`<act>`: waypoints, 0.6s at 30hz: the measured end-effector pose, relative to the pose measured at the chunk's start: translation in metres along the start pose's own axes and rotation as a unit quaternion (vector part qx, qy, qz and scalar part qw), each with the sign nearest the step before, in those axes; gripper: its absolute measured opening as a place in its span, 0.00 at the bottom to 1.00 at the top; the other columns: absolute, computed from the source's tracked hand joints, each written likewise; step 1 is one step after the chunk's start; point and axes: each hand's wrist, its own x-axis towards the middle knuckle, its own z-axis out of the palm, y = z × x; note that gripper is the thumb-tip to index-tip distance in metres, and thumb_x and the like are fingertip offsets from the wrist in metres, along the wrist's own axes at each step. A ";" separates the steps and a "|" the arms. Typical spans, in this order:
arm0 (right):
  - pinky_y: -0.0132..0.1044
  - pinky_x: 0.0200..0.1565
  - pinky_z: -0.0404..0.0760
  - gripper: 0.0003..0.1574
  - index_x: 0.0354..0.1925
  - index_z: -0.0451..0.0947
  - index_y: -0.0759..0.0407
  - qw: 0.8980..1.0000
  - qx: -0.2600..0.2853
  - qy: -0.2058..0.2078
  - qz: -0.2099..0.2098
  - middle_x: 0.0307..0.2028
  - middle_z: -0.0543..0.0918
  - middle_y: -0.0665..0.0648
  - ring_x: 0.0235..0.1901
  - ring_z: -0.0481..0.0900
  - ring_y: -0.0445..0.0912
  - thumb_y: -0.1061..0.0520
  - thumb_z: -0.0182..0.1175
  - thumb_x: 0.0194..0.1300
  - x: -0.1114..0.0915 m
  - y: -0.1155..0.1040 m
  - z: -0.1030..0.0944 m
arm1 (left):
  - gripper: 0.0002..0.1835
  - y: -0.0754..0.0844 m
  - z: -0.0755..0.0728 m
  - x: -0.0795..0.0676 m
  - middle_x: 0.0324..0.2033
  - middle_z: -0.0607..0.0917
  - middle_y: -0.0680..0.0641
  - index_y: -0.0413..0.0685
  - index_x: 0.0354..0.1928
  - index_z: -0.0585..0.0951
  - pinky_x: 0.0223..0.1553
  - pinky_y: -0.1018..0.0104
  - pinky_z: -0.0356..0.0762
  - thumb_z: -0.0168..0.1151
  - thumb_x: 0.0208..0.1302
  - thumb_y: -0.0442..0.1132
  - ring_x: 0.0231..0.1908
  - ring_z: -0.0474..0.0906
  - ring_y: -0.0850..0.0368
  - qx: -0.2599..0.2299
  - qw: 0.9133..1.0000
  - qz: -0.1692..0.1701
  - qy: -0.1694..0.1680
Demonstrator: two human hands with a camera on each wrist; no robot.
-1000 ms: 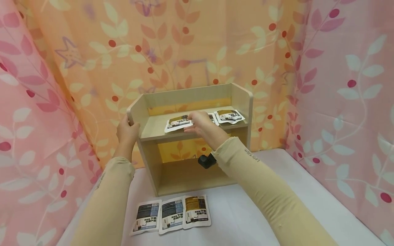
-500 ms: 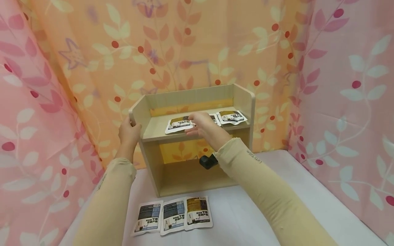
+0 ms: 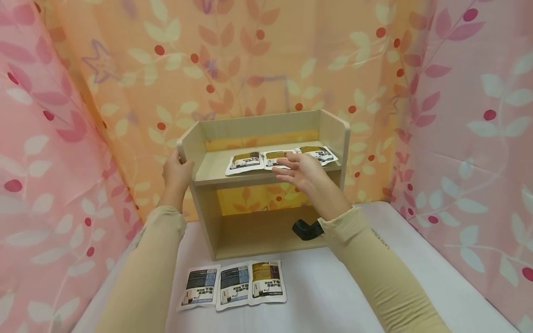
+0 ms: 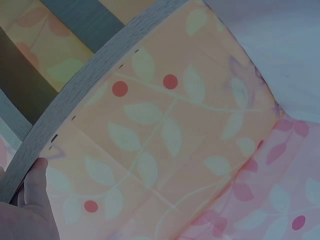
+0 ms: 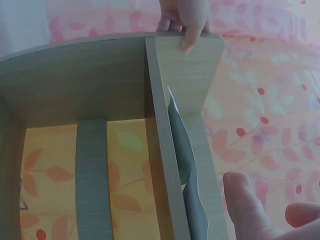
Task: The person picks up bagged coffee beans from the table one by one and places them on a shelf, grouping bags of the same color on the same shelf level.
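A small pale wooden shelf unit (image 3: 208, 222) stands on the white tabletop. My left hand (image 3: 176, 173) grips the front edge of its left side panel; in the right wrist view its thumb lies on the panel's inner face. On the upper board three flat white-edged pouches lie in a row: a left pouch (image 3: 244, 162), a middle pouch (image 3: 270, 159) and a right pouch (image 3: 318, 152). My right hand (image 3: 306, 173) is just in front of the middle and right pouches, partly covering them, fingers spread and holding nothing. From the right wrist, two pouches (image 5: 182, 145) show edge-on.
Three more pouches lie side by side before the unit: a blue-black one (image 3: 199, 286), a second blue-black one (image 3: 233, 286) and a brown-gold one (image 3: 267, 282). A black device (image 3: 307, 229) sits under my right wrist. Patterned curtains (image 3: 258, 60) surround the table.
My right hand has moved right, off the left and middle pouches, uncovering the middle one, and its fingers have spread. My left hand keeps its grip on the side panel.
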 end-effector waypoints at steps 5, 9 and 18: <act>0.46 0.62 0.66 0.32 0.75 0.48 0.62 1.000 0.012 -0.008 -0.015 0.70 0.61 0.64 0.65 0.65 0.61 0.61 0.40 0.77 -0.018 0.003 -0.033 | 0.24 0.007 0.005 0.003 0.61 0.75 0.37 0.47 0.66 0.69 0.62 0.47 0.63 0.50 0.68 0.36 0.61 0.68 0.40 -0.004 1.000 0.008 -0.004; 0.46 0.62 0.64 0.33 0.75 0.45 0.64 1.000 0.011 -0.020 -0.017 0.72 0.57 0.64 0.60 0.72 0.59 0.62 0.38 0.76 -0.028 0.009 -0.058 | 0.23 0.008 0.008 0.003 0.61 0.75 0.38 0.46 0.65 0.69 0.61 0.47 0.64 0.51 0.68 0.36 0.61 0.69 0.40 -0.006 1.000 0.006 -0.006; 0.50 0.64 0.58 0.32 0.74 0.45 0.63 0.998 0.043 -0.041 -0.001 0.54 0.78 0.62 0.39 0.84 0.51 0.62 0.38 0.76 -0.043 0.022 -0.080 | 0.23 0.005 0.004 0.003 0.61 0.74 0.36 0.43 0.65 0.69 0.60 0.47 0.66 0.50 0.67 0.36 0.61 0.68 0.40 0.000 1.000 0.007 0.002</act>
